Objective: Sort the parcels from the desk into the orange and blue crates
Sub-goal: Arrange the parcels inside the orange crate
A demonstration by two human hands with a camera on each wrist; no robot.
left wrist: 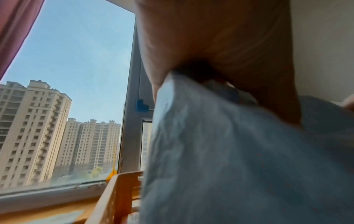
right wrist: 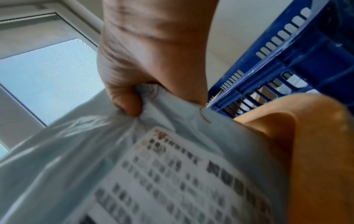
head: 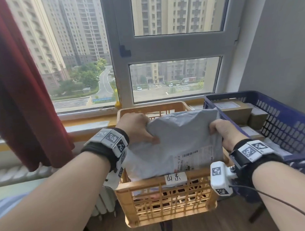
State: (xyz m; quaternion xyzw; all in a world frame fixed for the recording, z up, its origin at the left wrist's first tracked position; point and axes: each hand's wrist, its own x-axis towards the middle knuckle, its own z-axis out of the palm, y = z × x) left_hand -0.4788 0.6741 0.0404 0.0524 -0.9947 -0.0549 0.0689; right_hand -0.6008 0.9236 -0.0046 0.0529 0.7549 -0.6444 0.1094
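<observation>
A grey plastic mailer parcel (head: pixel 180 142) with a white shipping label (head: pixel 194 159) hangs over the orange crate (head: pixel 161 198), its lower end inside the crate. My left hand (head: pixel 136 128) pinches the parcel's upper left edge between thumb and fingers. My right hand (head: pixel 223 132) grips the upper right corner, thumb on top (right wrist: pixel 132 104). The parcel (left wrist: pixel 229 159) fills the left wrist view below my left hand (left wrist: pixel 210 45). The label (right wrist: pixel 182 174) shows blurred in the right wrist view. The blue crate (head: pixel 278 121) stands right of the orange one.
Brown cardboard boxes (head: pixel 234 110) lie in the blue crate. The orange crate carries a white handwritten tag (head: pixel 175 178) on its near rim. A window (head: pixel 171 45) and sill are right behind the crates, a dark red curtain (head: pixel 14 94) hangs at left, a radiator below.
</observation>
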